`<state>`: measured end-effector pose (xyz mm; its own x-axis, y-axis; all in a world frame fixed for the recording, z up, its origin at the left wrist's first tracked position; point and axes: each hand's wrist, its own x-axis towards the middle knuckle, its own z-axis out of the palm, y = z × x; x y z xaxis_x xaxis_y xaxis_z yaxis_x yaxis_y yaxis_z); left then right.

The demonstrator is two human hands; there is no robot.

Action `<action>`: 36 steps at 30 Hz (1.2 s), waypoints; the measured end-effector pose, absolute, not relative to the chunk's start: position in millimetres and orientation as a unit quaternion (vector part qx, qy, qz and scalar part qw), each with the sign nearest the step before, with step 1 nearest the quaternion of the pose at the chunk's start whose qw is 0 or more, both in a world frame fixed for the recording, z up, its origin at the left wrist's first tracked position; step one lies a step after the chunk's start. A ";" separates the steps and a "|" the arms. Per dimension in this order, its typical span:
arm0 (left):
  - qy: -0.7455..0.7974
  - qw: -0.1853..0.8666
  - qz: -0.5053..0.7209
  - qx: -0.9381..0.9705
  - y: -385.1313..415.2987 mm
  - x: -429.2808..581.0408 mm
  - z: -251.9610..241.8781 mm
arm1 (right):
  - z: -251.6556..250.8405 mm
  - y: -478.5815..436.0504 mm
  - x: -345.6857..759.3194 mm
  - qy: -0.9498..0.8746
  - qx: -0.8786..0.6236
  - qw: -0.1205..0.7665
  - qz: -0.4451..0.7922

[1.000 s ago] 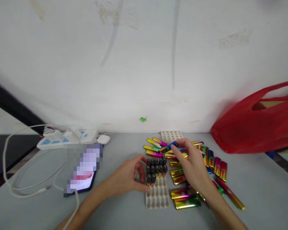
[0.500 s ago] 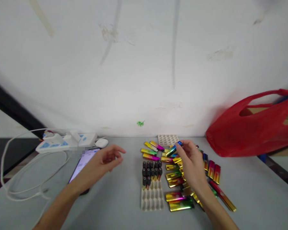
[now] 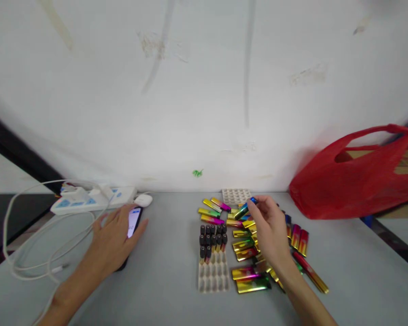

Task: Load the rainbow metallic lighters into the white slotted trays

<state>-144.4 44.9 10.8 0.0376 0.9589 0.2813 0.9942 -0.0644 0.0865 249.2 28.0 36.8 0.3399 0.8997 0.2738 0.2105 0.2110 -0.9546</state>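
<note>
Head view: the grip of the right hand is closed on a shiny blue-green case, pinched between thumb and fingers at one o'clock from the pale tray. Black-topped pieces stand upright in the tray's far rows. At ten o'clock from the tray, the left hand, grip open and fingers spread, covers part of a phone. Loose shiny cases lie on the worktop from twelve to four o'clock.

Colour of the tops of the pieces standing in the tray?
Black; the tops show best in the head view, the only one.
</note>
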 end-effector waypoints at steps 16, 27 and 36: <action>-0.779 0.090 -0.095 -0.613 -25.6 -176.1 1.9 | 44.4 22.8 245.7 -0.489 -0.561 0.603 0.288; -0.778 0.104 -0.044 -0.618 -16.3 -173.4 0.5 | 40.7 24.7 246.8 -0.493 -0.565 0.598 0.284; -0.782 0.090 -0.116 -0.605 -35.4 -169.9 3.0 | 43.2 22.8 244.7 -0.492 -0.573 0.597 0.272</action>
<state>-169.9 -35.4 3.0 -0.2512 0.9259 0.2821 0.9679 0.2405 0.0725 244.7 22.8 43.2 0.3679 0.8884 0.2748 0.2386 0.1955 -0.9513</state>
